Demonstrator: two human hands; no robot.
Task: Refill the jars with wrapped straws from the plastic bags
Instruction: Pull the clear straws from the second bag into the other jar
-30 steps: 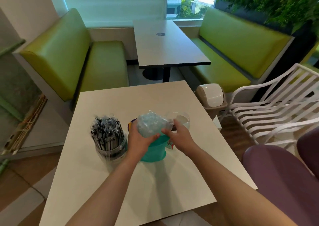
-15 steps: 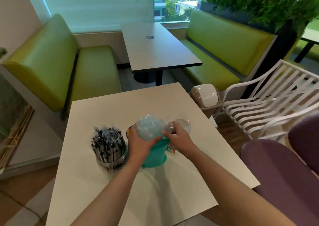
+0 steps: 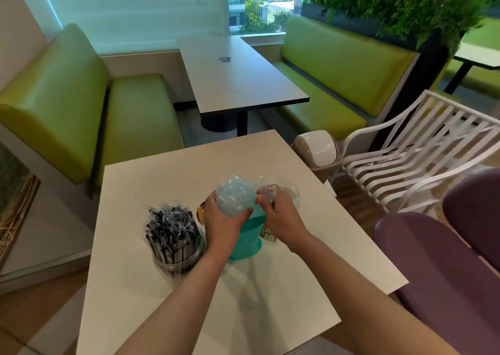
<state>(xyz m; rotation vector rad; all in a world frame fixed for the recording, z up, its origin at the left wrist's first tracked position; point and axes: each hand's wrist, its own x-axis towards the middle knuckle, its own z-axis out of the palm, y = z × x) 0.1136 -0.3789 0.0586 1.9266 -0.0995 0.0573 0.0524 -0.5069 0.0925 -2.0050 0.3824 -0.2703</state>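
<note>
Hands barely moved | your left hand (image 3: 220, 223) and right hand (image 3: 281, 216) grip crumpled plastic bag (image 3: 234, 199) | risk: teal container (image 3: 247, 239) beneath tips if you tug

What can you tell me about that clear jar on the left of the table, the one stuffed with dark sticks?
The jar is a clear, round, plastic-looking container with no lid on it, standing upright on the white table. It is packed with wrapped straws, dark with pale stripes, standing on end and fanning out above the rim, their clear wrapper ends crinkled at the top. It sits just left of the left hand, which does not appear to grip it; whether the wrist brushes it is unclear.
</note>
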